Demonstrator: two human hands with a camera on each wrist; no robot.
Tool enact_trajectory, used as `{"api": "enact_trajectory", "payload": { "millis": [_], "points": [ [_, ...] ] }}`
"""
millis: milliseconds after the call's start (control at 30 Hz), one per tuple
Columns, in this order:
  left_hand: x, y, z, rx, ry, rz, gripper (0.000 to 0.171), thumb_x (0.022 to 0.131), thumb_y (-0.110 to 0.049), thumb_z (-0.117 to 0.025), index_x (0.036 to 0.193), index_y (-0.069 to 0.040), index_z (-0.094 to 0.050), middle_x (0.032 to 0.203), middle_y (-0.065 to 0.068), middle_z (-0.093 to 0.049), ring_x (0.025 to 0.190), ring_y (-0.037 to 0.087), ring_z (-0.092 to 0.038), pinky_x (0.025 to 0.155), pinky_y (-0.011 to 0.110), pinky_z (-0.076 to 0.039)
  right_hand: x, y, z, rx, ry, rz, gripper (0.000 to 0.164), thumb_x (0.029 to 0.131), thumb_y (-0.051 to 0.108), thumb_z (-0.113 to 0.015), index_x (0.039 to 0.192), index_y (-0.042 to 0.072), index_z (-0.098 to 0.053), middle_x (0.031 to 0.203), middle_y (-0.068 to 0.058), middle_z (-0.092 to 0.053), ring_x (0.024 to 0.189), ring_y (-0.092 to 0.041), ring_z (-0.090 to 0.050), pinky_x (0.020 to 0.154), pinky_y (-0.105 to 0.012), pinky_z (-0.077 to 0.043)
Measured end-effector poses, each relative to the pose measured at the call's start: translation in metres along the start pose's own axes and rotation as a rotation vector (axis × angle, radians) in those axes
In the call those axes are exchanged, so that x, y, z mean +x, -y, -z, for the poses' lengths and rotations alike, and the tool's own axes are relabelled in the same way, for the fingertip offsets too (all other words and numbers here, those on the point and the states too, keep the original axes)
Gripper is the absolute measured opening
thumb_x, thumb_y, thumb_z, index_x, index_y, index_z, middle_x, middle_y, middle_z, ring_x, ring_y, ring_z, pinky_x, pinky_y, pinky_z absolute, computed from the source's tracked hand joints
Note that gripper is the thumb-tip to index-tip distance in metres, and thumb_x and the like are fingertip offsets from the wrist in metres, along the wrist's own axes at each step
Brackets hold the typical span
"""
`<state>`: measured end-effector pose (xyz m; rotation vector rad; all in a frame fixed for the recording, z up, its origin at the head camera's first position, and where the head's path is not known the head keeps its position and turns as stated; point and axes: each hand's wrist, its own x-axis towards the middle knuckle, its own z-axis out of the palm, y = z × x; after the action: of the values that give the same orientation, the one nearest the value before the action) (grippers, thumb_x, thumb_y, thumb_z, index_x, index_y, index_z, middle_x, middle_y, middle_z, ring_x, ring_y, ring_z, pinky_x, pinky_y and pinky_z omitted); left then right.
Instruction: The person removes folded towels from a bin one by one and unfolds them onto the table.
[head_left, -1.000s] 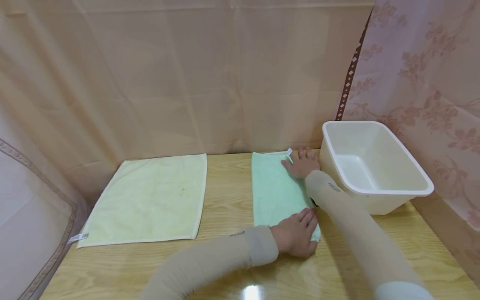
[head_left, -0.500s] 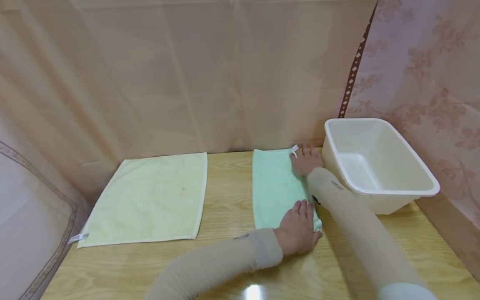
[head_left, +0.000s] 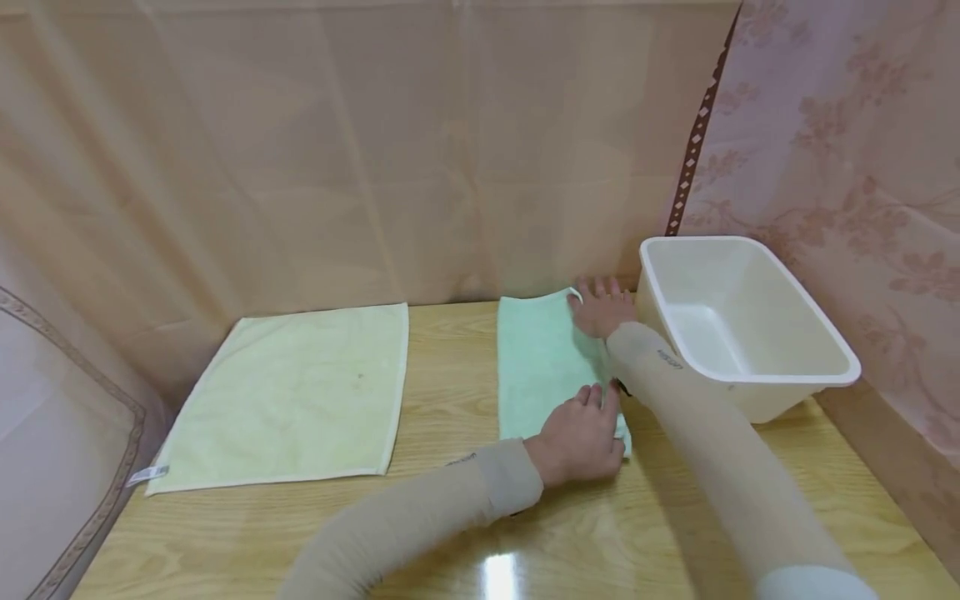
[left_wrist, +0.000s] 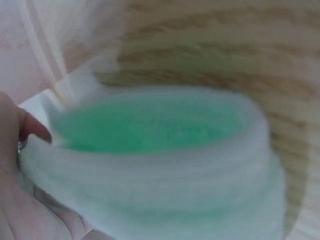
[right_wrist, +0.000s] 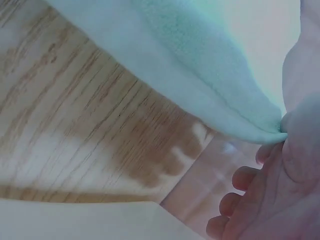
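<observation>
A mint-green towel (head_left: 534, 358), folded into a narrow strip, lies on the wooden table to the left of the white basin. At its far right corner my right hand (head_left: 602, 312) pinches the edge; in the right wrist view the thumb presses the towel corner (right_wrist: 250, 131) against the fingers, and that edge is raised off the wood. My left hand (head_left: 581, 439) grips the near right corner. The left wrist view has this towel edge (left_wrist: 165, 170) lifted and curled over, with the left thumb and fingers (left_wrist: 32, 127) at its end.
A pale yellow towel (head_left: 292, 396) is spread flat at the left, its white label at the near left corner. The white basin (head_left: 757, 396) stands close beside my right forearm. A beige curtain (head_left: 337, 158) hangs along the table's back edge.
Flat, pressing hands have become a pinching grip on the green towel's right side. The far right corner has come up, and its white tag no longer shows.
</observation>
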<state>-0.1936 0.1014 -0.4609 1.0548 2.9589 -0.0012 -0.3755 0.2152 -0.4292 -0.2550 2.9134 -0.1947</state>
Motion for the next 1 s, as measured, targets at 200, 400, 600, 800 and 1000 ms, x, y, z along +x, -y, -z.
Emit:
{"api": "enact_trajectory", "payload": {
  "millis": [200,400,600,800,1000],
  "points": [
    [-0.003,0.001,-0.005,0.033,-0.025,0.001,0.065,0.1,-0.044,-0.033,0.146,-0.001,-0.048,0.144,0.015,-0.054,0.131,0.027,-0.053,0.101,0.034,-0.047,-0.007,0.012,0.01,-0.029,0.016,0.009,0.067,0.109,0.045,-0.014,0.163,0.007,-0.004,0.167,-0.026,-0.002,0.151,-0.049,0.005,0.117,-0.066,-0.003],
    [-0.006,-0.005,-0.008,0.197,-0.022,0.022,0.067,0.103,-0.051,-0.033,0.15,-0.006,-0.045,0.143,0.011,-0.055,0.129,0.026,-0.052,0.097,0.037,-0.047,-0.014,0.017,0.023,-0.01,-0.005,0.0,0.066,0.11,0.045,-0.015,0.163,0.006,-0.008,0.166,-0.026,-0.003,0.151,-0.048,0.005,0.117,-0.066,-0.003],
    [-0.014,-0.01,-0.004,0.265,-0.013,0.027,0.067,0.105,-0.054,-0.032,0.154,-0.008,-0.04,0.147,0.008,-0.052,0.132,0.024,-0.05,0.097,0.032,-0.048,-0.018,0.016,0.029,-0.01,0.026,0.008,0.067,0.109,0.046,-0.011,0.163,0.007,-0.005,0.167,-0.025,0.0,0.151,-0.048,0.008,0.118,-0.065,0.0],
    [-0.026,-0.005,0.013,0.135,0.007,-0.007,0.065,0.108,-0.047,-0.013,0.16,-0.012,-0.03,0.158,0.007,-0.041,0.145,0.026,-0.038,0.11,0.04,-0.039,-0.022,0.017,0.039,0.018,0.018,0.036,0.068,0.109,0.047,-0.01,0.163,0.007,-0.005,0.167,-0.025,0.0,0.151,-0.049,0.006,0.118,-0.065,0.0],
    [-0.05,0.008,0.032,0.045,-0.057,0.004,0.067,0.109,-0.047,-0.009,0.162,-0.01,-0.023,0.162,0.008,-0.034,0.149,0.029,-0.031,0.113,0.044,-0.037,-0.023,0.023,0.052,0.042,0.017,0.079,0.069,0.109,0.048,-0.009,0.163,0.005,-0.008,0.167,-0.025,-0.004,0.151,-0.049,0.002,0.119,-0.064,-0.002]
  ]
}}
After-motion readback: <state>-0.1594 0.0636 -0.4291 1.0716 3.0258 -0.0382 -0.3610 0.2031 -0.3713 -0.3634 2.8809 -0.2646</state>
